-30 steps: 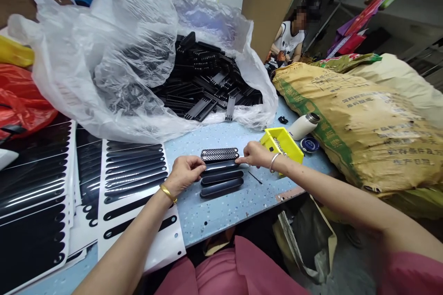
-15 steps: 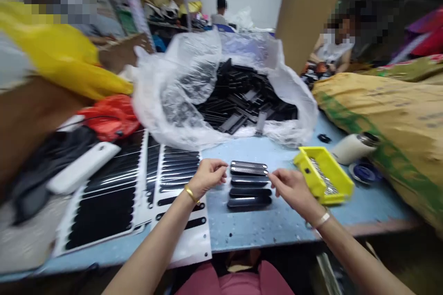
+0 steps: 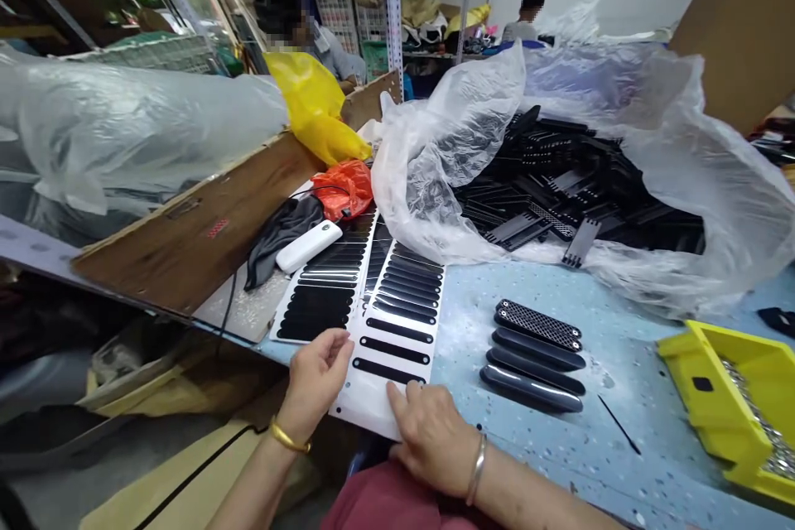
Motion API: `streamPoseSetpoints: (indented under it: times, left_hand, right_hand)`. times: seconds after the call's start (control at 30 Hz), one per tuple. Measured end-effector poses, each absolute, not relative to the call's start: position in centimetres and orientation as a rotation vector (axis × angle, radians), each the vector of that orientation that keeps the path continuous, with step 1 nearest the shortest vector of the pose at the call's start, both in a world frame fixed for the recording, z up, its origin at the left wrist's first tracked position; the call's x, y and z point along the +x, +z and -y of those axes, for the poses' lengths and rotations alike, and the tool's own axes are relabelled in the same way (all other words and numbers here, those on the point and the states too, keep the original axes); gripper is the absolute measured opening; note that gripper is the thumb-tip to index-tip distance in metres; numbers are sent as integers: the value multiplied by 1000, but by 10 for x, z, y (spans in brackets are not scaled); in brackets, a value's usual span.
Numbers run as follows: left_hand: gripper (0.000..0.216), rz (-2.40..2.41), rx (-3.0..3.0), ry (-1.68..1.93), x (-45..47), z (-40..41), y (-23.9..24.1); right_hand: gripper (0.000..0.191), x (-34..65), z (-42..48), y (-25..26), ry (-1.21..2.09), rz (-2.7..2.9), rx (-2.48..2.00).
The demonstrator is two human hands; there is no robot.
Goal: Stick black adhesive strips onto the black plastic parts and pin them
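Black adhesive-looking strips with rounded, holed ends lie in rows on a white backing sheet (image 3: 373, 410). My right hand (image 3: 435, 431) rests on the sheet's lower part, its index finger stretched out beside the lowest black strip (image 3: 388, 371). Just left of the same sheet is my left hand (image 3: 316, 377), thumb and forefinger pinched close together; anything between them is hidden. To the right of my hands, several long black pieces lie in a row on the table: a textured one (image 3: 537, 325) with a round fitting at each end, and smooth glossy ones (image 3: 531, 389).
A clear plastic bag (image 3: 422, 207) full of black parts (image 3: 577, 182) stands behind. A yellow bin (image 3: 696, 397) of small metal pieces is at right. A thin black strip (image 3: 618, 424) lies on the blue table (image 3: 472, 290). At left are a white device (image 3: 309, 246) and a wooden board (image 3: 211, 224).
Both hands have left the row of black pieces and moved left to the strip sheet. The view has turned left. The row of pieces stays on the table.
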State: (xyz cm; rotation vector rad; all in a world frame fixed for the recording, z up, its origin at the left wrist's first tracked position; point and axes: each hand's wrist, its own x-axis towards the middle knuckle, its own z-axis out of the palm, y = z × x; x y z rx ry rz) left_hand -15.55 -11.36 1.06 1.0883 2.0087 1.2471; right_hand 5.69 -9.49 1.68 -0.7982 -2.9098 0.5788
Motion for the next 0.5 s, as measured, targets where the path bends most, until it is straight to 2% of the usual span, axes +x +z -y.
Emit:
streamPoseSetpoints:
  times: [0.1,0.17,0.4,0.47,0.5]
  left_hand:
    - [33,-1991,960,1319,-147,126,2]
    - [35,-1969,931,1349,-144,124,2]
    - [45,-1639,657,1377,-122,88,17]
    - [42,-1490,561,1310,-116,78,21]
    - [37,-1430,538,1284,-114,74,21]
  right_hand:
    - [24,64,98,7,481,2836,-708]
    - [19,75,100,6,512,2683,-699]
    - [48,120,111,-2,467,2260,-605]
    - [45,129,116,-2,456,2256,-587]
    - [37,132,118,1,474,2279,-596]
